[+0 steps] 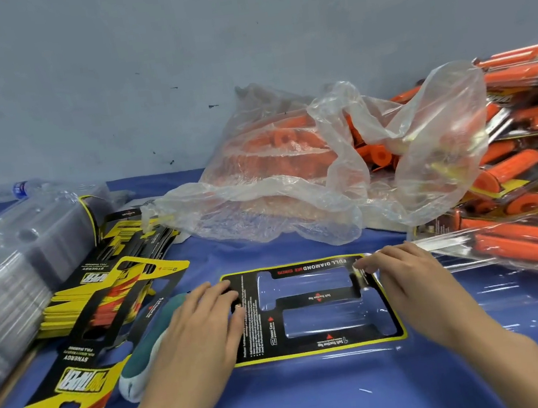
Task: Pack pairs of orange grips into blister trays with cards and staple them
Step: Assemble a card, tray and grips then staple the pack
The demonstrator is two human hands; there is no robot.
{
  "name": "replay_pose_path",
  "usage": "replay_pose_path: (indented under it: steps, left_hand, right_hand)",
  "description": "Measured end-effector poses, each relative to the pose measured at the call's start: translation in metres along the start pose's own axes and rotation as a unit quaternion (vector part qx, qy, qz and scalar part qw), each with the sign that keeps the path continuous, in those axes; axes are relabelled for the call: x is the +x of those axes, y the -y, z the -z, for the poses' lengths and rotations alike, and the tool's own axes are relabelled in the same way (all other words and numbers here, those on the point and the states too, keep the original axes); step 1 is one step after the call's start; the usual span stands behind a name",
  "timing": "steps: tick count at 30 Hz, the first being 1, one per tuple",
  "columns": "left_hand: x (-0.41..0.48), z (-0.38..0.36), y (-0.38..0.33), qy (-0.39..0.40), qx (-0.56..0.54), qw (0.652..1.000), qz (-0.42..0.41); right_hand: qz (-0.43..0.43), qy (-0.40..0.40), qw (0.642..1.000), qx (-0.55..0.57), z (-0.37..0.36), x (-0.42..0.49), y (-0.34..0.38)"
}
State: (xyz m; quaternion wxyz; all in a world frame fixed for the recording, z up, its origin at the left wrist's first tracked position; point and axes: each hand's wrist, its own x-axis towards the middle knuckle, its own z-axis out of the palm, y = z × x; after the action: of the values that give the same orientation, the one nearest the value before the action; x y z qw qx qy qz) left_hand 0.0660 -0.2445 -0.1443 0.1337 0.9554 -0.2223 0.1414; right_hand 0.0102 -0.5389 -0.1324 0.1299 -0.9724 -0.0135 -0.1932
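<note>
1 view only, head-worn, wide-angle. Looks forward and down over the blue table from close above its near edge; faces the grey wall behind. Both forearms enter from the bottom edge. Straight lines bow toward the frame's sides.

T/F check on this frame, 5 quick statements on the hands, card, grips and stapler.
1. Both hands rest on the card with its blister tray. True: left hand on its left end, right hand at its right end.
2. The tray pockets already hold grips. False: both are empty.
3. Loose orange grips sit in a clear plastic bag. True.
4. Finished packs are piled on the left. False: on the right.
5. The right hand holds the stapler. False: it lies on the table beside the left hand.
</note>
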Motion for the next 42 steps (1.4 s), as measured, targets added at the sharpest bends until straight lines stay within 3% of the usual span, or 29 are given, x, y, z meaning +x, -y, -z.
replay_pose_path:
  steps: [4,9,16,19,23,25,32,42]
  left_hand:
    - [-0.007,-0.003,-0.004,0.041,0.013,0.999,-0.032]
    - [-0.010,-0.006,-0.008,0.039,-0.019,0.998,-0.045]
    - [-0.010,-0.014,0.000,0.075,-0.016,0.997,-0.004]
    - [-0.009,-0.009,0.001,0.038,-0.059,0.997,-0.016]
    - [-0.012,0.005,0.005,-0.071,-0.093,0.990,-0.079]
    - [-0.016,0.011,0.008,-0.087,-0.108,0.984,-0.115]
    - [-0.030,0.013,0.019,-0.062,-0.085,0.970,-0.220]
    - [-0.038,0.016,0.032,0.030,-0.058,0.976,-0.206]
  right_hand:
    - [0.003,0.003,1.000,0.020,0.003,-0.003,-0.003]
    - [0.010,-0.010,0.999,0.030,0.004,-0.003,-0.003]
    - [0.011,-0.015,0.999,0.036,0.003,-0.003,-0.004]
    - [0.004,-0.008,0.999,0.036,0.002,-0.001,-0.005]
    - [0.000,0.005,0.999,0.036,0.000,0.001,-0.008]
    - [-0.001,0.006,0.999,0.037,0.000,0.001,-0.009]
    - [0.000,0.010,0.999,0.036,-0.001,0.003,-0.012]
    - [0.004,-0.004,0.999,0.044,-0.003,0.005,-0.012]
